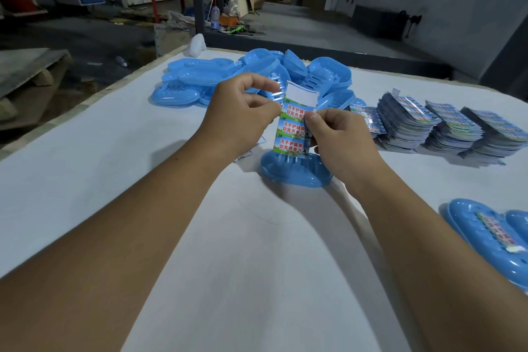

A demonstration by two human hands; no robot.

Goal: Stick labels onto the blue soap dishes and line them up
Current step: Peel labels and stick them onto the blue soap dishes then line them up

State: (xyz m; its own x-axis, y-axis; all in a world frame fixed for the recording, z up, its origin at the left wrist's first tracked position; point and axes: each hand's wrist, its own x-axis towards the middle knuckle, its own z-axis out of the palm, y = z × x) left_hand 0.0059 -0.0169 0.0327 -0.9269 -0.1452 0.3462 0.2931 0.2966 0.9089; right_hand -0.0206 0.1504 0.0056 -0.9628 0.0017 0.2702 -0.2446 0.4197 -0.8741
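Observation:
I hold a label sheet upright over the table's middle; it bears three green labels with red characters and a blank white patch at its top. My left hand pinches the sheet's left edge. My right hand pinches its right edge at the top label. Directly below lies one blue soap dish, unlabelled side partly hidden by the sheet. A heap of blue soap dishes is behind. Labelled dishes lie overlapping at the right edge.
Several stacks of label sheets stand at the right on the white table. Bits of backing paper lie under my left wrist. A white object sits at the table's far corner. Workshop clutter lies beyond.

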